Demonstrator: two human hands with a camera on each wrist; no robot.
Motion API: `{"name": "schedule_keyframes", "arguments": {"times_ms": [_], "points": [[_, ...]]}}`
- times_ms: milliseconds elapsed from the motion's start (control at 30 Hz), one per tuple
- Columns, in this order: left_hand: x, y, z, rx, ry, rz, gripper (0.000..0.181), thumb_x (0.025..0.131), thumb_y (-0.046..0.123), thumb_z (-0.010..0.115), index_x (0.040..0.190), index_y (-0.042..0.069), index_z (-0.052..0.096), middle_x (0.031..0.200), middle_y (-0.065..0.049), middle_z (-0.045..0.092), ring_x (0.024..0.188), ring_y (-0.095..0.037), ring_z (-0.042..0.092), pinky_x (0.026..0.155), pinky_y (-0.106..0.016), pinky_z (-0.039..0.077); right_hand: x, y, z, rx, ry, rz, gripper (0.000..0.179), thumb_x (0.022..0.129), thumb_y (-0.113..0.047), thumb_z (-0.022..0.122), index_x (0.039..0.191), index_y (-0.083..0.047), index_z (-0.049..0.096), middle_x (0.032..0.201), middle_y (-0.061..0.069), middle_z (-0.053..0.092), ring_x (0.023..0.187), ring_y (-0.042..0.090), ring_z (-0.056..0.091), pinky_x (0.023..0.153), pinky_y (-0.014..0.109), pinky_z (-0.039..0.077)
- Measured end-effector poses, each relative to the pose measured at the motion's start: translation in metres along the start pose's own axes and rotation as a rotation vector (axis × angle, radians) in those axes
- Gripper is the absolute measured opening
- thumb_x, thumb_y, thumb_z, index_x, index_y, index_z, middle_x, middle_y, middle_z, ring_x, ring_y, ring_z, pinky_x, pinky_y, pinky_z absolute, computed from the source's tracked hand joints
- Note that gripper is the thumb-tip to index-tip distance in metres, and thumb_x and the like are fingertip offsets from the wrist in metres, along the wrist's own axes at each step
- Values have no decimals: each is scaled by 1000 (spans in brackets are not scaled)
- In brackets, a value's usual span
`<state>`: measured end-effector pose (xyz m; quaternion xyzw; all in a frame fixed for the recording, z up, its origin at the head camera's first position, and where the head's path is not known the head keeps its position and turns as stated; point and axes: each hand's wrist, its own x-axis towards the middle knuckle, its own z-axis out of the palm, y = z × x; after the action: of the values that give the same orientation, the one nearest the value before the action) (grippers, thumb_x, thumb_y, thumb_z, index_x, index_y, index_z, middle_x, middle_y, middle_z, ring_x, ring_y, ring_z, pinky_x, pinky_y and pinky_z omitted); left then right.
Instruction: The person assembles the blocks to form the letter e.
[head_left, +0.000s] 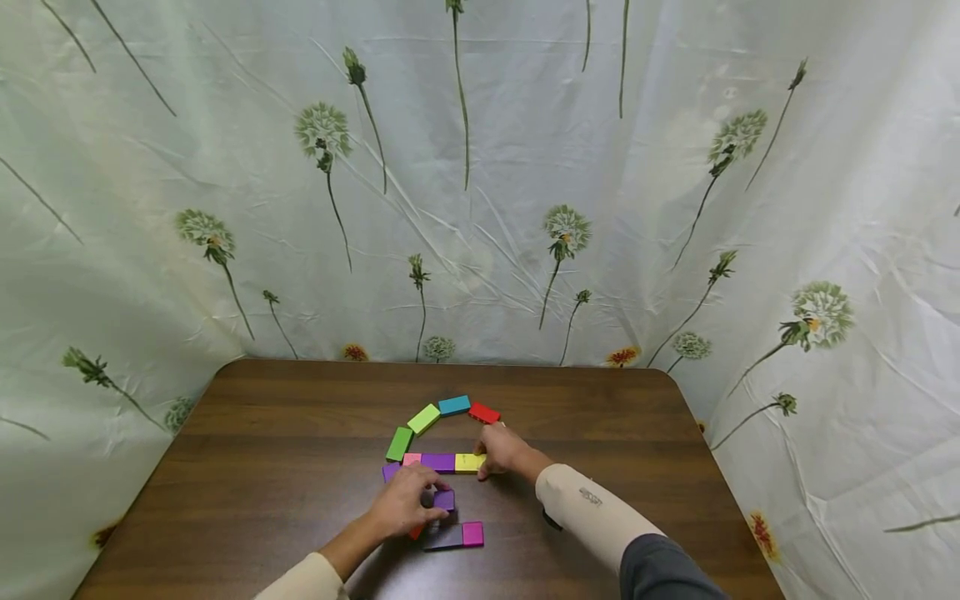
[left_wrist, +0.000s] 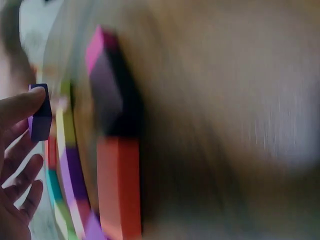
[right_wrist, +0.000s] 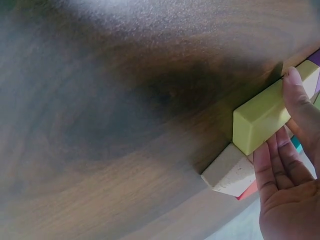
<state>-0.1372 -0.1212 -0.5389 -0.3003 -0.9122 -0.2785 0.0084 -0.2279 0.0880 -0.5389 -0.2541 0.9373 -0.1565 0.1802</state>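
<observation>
My left hand pinches a small purple block between thumb and fingers, held above the table. The same purple block looks dark in the left wrist view. My right hand grips a yellow block, the right end of a straight row, with its thumb on one long side and fingers on the other. In the right wrist view, a pale wood-coloured block lies close to the yellow block's end. Left of the yellow one in the row are a purple block and a pink block.
Beyond the row curves an arc of green, lime, blue and red blocks. Nearer me lie an orange block, a black block and a magenta block. A flowered curtain hangs behind the wooden table.
</observation>
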Motion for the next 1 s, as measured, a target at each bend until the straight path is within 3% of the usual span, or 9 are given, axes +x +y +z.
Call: {"name": "schedule_keyframes", "arguments": {"times_ms": [200,400,567,800,1000], "points": [[12,36,24,14,-78,2,28,71,30,83,93,16,73,84,9,63,84,-8,54,78,-31,46,1,-1,-2,0,-18,18,30,68,-19,88,93,-6,77,83,0,72,67,9,52,71,24,50],[18,54,43,101,-53,25,30,71,34,83,92,14,73,85,7,66,90,-12,58,87,-36,45,0,-1,-2,5,-23,10,28,68,-18,88,90,-6,78,78,-3,69,66,9,50,68,22,48],[20,58,55,142,-50,14,31,72,35,83,92,14,73,85,7,66,89,-13,56,84,-35,44,0,-1,-2,4,-21,1,27,67,-19,88,89,-7,78,77,-3,69,65,8,49,67,23,47],[18,56,65,187,-52,48,30,72,37,82,93,18,73,86,9,64,88,-12,54,84,-35,43,3,1,1,-18,-16,-17,29,66,-20,89,90,-7,78,79,-3,70,66,7,50,68,23,47],[15,54,72,224,-33,85,28,70,37,82,91,21,73,87,10,65,84,-9,53,77,-30,41,4,2,1,-19,-18,-7,29,66,-20,89,90,-7,77,81,-2,71,68,7,52,70,23,49]]}}
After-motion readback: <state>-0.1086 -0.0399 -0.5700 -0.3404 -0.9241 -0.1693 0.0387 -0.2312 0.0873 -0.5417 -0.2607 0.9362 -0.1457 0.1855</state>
